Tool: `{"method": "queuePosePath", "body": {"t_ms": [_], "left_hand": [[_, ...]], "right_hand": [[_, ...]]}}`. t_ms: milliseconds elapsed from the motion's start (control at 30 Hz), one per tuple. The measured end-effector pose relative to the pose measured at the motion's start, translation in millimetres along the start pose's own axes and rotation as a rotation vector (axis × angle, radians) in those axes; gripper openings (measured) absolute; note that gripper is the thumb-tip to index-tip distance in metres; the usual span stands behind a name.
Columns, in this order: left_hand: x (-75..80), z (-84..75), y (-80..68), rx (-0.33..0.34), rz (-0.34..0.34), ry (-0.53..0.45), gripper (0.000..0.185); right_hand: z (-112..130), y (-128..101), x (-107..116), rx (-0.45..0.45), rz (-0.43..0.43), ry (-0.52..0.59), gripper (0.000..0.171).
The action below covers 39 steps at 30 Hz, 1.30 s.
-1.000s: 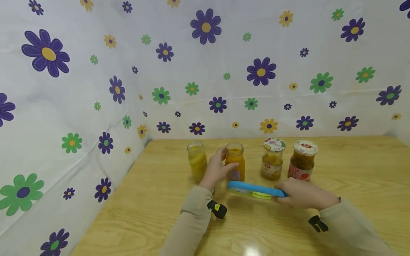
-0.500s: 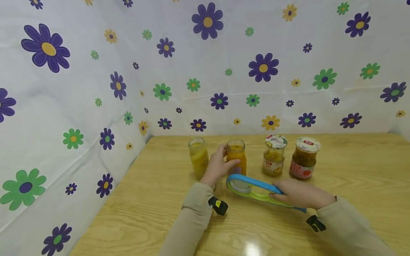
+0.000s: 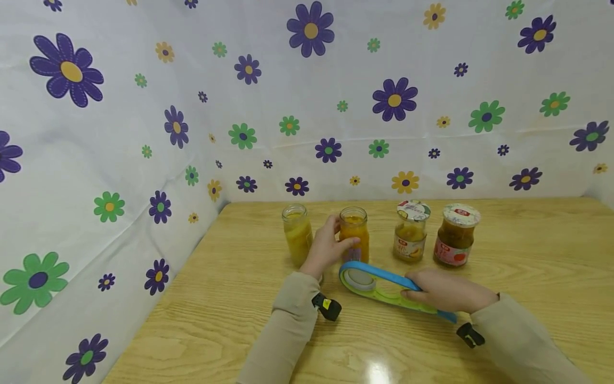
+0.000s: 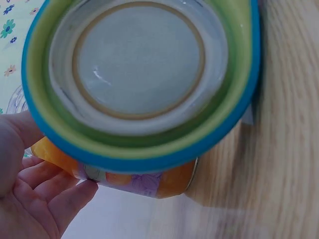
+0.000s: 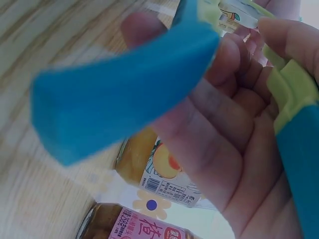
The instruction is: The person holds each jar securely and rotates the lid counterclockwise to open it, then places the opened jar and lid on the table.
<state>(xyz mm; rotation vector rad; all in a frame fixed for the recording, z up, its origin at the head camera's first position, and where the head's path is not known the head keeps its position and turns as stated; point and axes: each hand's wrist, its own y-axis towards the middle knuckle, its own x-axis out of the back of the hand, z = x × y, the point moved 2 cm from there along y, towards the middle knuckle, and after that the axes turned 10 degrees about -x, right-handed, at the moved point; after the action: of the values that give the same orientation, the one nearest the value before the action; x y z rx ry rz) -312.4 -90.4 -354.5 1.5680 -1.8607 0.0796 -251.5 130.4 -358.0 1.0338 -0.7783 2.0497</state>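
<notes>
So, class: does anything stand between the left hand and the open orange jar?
Nothing visible. The left hand already grips the orange jar; the blue opener, holding a lid, is in front, held by the right hand.

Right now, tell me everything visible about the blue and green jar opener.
The jar opener is a long, flat tool that looks like plastic, with a blue outer rim and a lime-green inner lining. It has round openings along its length; the largest, at its left end, holds a removed pale metal lid, seen from its underside. The right hand grips the handle end, holding the tool tilted just above the wooden table, in front of the open orange jar that the left hand holds.
</notes>
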Motion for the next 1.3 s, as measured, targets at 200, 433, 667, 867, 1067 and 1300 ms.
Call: {"method": "queuePosePath", "body": {"t_ms": [200,433,667,867,1067,1300], "left_hand": [[0.6,-1.2,-0.4,0.007,-0.001,-0.001,0.052],[0.5,-1.2,-1.2,0.001,0.002,-0.015,0.052],[-0.1,0.0,-1.0,0.002,0.004,-0.007,0.052],[0.1,-0.2,-1.0,0.004,0.004,-0.008,0.053],[0.3,-0.9,-1.2,0.0,0.007,-0.005,0.053],[0.4,-0.6,-1.1,-0.027,-0.004,0.018,0.05]], "right_hand": [[1,-2,0,0.008,0.01,0.023,0.022],[3,-1,-1,0.007,0.026,0.065,0.021],[3,-1,-2,-0.004,0.029,0.075,0.022],[3,-2,0,0.008,0.026,0.068,0.021],[2,-5,6,0.05,-0.013,0.076,0.021],[4,-15,20,0.035,-0.092,0.054,0.025]]}}
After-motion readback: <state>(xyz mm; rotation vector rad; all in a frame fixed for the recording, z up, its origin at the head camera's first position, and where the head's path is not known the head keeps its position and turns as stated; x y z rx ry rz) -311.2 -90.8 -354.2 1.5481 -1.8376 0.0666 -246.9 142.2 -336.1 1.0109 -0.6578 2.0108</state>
